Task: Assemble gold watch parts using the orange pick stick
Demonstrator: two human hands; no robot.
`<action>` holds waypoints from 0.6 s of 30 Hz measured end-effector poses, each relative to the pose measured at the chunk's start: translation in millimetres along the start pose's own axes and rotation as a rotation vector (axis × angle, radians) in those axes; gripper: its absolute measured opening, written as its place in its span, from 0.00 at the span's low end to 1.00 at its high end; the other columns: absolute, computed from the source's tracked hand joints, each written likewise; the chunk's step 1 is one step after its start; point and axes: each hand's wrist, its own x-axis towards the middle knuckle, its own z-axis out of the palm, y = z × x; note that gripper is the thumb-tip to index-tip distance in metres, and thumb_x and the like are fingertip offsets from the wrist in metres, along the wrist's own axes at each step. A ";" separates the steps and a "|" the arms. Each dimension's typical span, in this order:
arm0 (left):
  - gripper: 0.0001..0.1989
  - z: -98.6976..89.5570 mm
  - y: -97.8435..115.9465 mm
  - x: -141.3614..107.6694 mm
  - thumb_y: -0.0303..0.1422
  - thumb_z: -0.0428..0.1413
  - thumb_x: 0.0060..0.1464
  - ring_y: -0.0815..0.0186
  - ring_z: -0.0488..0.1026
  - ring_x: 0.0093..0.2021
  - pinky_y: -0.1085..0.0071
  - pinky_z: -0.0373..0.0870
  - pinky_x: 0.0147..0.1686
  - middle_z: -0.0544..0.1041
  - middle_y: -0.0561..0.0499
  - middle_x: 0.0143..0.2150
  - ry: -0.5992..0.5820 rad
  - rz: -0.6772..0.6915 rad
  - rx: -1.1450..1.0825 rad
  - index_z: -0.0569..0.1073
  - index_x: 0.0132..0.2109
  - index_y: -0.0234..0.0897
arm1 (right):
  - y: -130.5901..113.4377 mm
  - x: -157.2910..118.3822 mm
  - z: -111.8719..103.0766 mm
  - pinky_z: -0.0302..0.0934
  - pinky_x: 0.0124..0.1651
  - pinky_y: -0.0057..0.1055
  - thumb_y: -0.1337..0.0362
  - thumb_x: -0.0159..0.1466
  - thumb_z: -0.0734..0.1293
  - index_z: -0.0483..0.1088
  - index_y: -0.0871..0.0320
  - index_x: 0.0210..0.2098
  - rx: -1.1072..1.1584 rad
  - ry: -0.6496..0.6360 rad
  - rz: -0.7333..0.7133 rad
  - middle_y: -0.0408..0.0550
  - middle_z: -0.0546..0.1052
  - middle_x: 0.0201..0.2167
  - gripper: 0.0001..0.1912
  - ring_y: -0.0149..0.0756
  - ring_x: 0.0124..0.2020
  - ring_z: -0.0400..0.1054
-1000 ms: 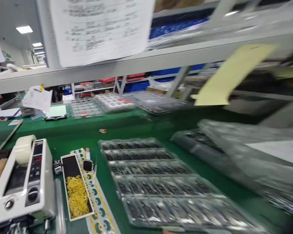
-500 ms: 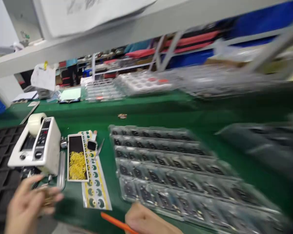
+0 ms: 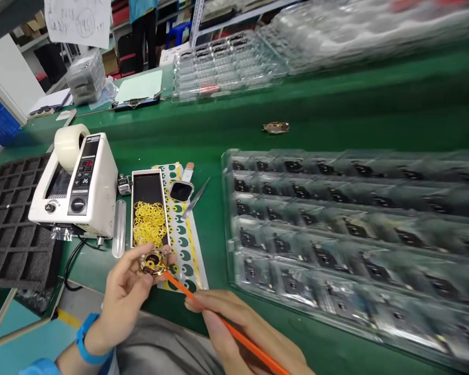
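My left hand (image 3: 127, 284) is closed around a gold-rimmed round watch case (image 3: 153, 261) with a dark centre and yellow parts inside. In my right hand (image 3: 234, 325) is a thin orange stick (image 3: 238, 336), pinched between thumb and fingers, its tip touching or very close to the case's right edge. Just beyond the case lies a narrow tray (image 3: 148, 180) holding a pile of yellow rings (image 3: 150, 221). Beside it a sheet of stickers (image 3: 195, 260) lies flat, with a dark-screened smartwatch (image 3: 181, 191) and tweezers (image 3: 196, 197) on top.
A white tape dispenser (image 3: 105, 172) stands at left, next to a black foam tray (image 3: 11, 234). A large clear blister tray (image 3: 234, 245) of black parts covers the right side. Another small metallic part (image 3: 276, 127) sits farther back, before stacked clear trays (image 3: 226, 67) and a clipboard (image 3: 140, 88).
The view has tilted down and turned left. My hands have come together: the stick now meets the watch case, which was held apart at the left. The right hand's grip shows more fully.
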 end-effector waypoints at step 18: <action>0.16 6.8 0.2 7.4 0.32 0.60 0.60 0.59 0.80 0.51 0.68 0.78 0.49 0.82 0.49 0.52 -0.031 -0.199 -0.228 0.77 0.55 0.49 | 13.7 15.7 -3.3 0.75 0.36 0.32 0.77 0.65 0.64 0.75 0.53 0.50 -0.022 -0.094 -0.130 0.47 0.81 0.34 0.18 0.35 0.33 0.77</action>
